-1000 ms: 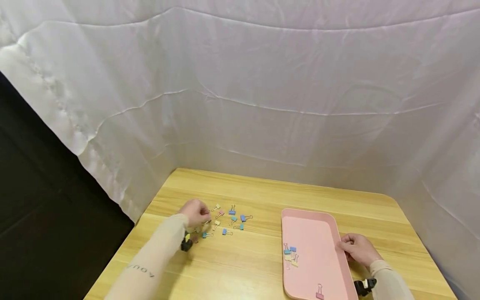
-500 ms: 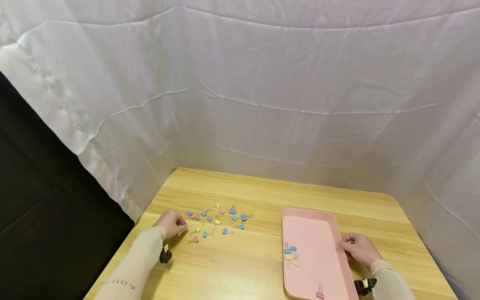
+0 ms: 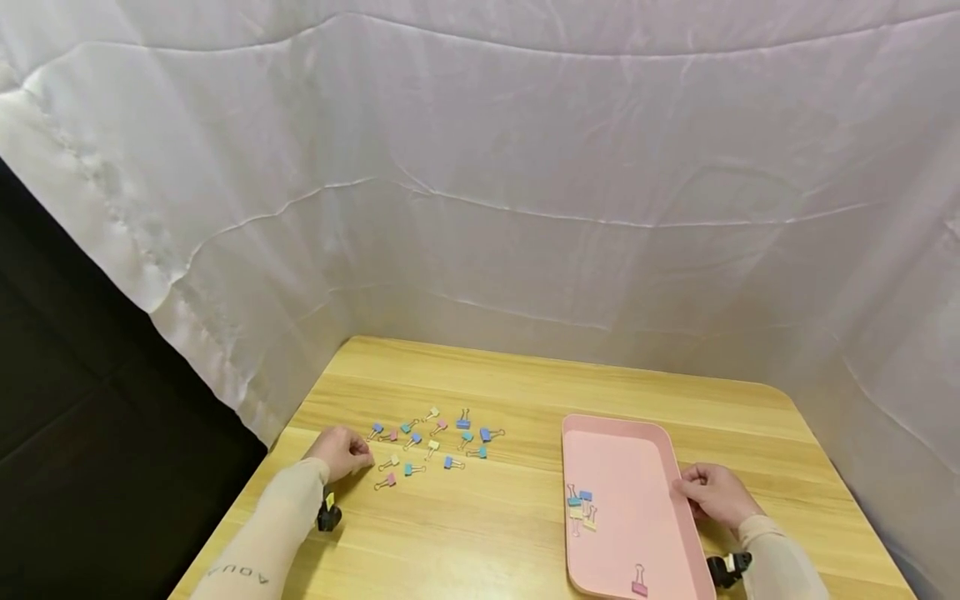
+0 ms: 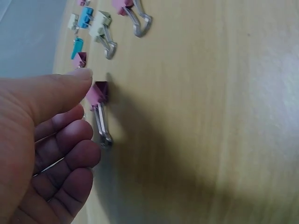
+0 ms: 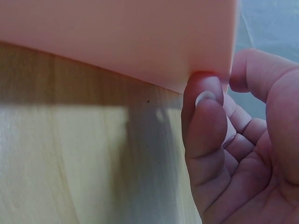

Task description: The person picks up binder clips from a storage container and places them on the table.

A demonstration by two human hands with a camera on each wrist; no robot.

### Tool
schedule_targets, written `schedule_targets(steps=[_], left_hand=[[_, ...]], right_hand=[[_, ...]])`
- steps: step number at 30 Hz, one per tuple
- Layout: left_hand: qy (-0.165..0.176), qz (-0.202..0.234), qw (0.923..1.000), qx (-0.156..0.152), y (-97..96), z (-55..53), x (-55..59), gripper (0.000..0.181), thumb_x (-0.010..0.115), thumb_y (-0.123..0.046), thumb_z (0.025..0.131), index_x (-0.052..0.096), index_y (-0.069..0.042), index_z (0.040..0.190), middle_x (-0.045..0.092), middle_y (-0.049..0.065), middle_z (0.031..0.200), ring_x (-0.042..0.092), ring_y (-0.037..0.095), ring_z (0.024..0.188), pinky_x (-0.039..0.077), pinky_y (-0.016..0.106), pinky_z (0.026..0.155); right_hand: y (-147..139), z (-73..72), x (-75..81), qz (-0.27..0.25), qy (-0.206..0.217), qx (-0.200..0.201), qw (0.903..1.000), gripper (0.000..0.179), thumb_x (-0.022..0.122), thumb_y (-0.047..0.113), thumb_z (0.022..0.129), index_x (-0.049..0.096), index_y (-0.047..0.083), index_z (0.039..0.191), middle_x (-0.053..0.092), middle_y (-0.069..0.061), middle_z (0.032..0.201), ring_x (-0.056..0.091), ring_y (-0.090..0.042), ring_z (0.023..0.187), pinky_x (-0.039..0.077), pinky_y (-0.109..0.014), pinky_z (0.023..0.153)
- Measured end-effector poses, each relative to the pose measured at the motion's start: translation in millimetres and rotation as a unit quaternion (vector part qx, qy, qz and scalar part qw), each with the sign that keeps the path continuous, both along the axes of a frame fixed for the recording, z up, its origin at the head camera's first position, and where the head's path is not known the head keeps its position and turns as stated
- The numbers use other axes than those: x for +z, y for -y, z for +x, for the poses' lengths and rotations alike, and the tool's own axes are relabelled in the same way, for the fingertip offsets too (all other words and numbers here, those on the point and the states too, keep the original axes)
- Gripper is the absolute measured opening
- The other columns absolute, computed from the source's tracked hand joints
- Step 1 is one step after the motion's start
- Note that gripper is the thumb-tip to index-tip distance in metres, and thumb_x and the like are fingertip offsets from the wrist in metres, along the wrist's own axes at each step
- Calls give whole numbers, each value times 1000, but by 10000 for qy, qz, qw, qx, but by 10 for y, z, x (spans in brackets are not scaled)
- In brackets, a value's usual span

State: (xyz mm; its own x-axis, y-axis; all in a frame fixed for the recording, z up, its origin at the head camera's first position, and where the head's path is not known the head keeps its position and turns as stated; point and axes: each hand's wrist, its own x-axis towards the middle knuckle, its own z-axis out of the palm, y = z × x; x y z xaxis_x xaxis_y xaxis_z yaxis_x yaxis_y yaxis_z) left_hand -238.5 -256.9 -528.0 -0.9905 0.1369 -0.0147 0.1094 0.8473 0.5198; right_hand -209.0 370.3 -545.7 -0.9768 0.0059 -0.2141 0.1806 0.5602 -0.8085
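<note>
My left hand (image 3: pixel 339 452) is low over the table, left of a scatter of binder clips. In the left wrist view its fingers are curled, and a pink binder clip (image 4: pixel 97 94) shows right at the tips of thumb and fingers; I cannot tell whether they grip it. The head view hides this clip behind the hand. My right hand (image 3: pixel 718 497) pinches the right wall of a pink tray (image 3: pixel 622 454) between thumb and fingers. In the tray several clips, including a yellow clip (image 3: pixel 576 514), cluster by the left wall; a dark pink clip (image 3: pixel 639 587) lies near the front.
Several blue, teal, yellow and pink clips lie spread between my left hand and the tray, among them a blue clip (image 3: pixel 453 462) and a nearer pink clip (image 3: pixel 386 481). Beyond the wooden table (image 3: pixel 480 533) hangs a pale curtain (image 3: pixel 525 250); black cloth (image 3: pixel 90 433) is at the left.
My left hand has moved left and toward me from over the clips, uncovering several of them, and has stayed nearly still for the last half second. The right hand and tray have not moved.
</note>
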Motion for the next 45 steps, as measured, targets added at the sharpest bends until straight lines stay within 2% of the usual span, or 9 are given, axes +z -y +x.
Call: schedule_targets(steps=[5,9,14,19,24,29,34,39,45], left_hand=[[31,-16,10000,75,-72,-30,103,10,78,-19,80,73,-11,84,67,-5,78,58,9,71,52,33,70],[11,11,10000,-86,-211,-59,205,8,76,-19,83,72,-13,81,65,-5,73,57,9,64,51,32,68],[-73,-22,9994,-351,-470,-145,285,8,76,-20,84,73,-13,83,66,-7,76,58,9,69,52,31,69],[-60,68,9979,-637,-801,-215,390,9,75,-18,84,74,-10,87,66,-7,78,59,9,70,53,31,70],[-334,-29,9914,-1266,-1172,-284,476,9,73,-18,85,74,-9,89,66,-7,76,56,6,67,51,27,66],[-398,-103,9831,-1785,-1595,-327,507,15,73,-20,86,75,-8,94,67,-8,81,58,4,71,50,23,67],[-333,-181,9758,-2156,-2042,-301,495,21,74,-25,85,75,-9,100,69,-7,89,59,2,78,50,19,72],[-402,-391,9607,-2718,-2535,-212,462,24,77,-28,82,75,-11,100,70,-6,90,56,-2,75,47,14,69],[-736,-874,9249,-3626,-3137,-35,448,26,79,-32,80,76,-16,100,69,-12,86,52,-8,72,41,6,68]], right_hand=[[1,3,0,108,-37,3,9999,21,66,15,90,61,-5,95,57,-6,69,54,-19,60,47,-29,52],[5,3,5,122,-41,2,9999,21,66,15,90,61,-5,95,56,-5,68,54,-18,60,47,-29,53],[13,10,27,151,-114,31,9998,21,66,14,89,60,-5,95,56,-5,69,54,-18,60,48,-30,53],[20,0,15,125,-125,3,9998,19,65,13,89,60,-5,95,57,-6,69,55,-18,61,48,-30,53],[24,-3,5,113,-107,-34,9999,18,66,12,88,60,-4,93,56,-5,68,54,-19,60,47,-29,52],[19,6,17,77,-102,-40,9999,19,67,12,88,60,-4,93,56,-5,67,54,-18,59,47,-29,51],[17,9,11,60,-105,-40,9999,18,67,12,88,59,-4,92,55,-5,67,53,-18,59,46,-29,51],[13,-8,-6,104,-110,-50,9999,18,66,13,89,60,-4,93,55,-5,68,53,-18,60,46,-29,51],[18,-1,-10,108,-109,-46,9999,19,67,13,88,60,-4,92,56,-5,67,54,-17,58,47,-29,52]])
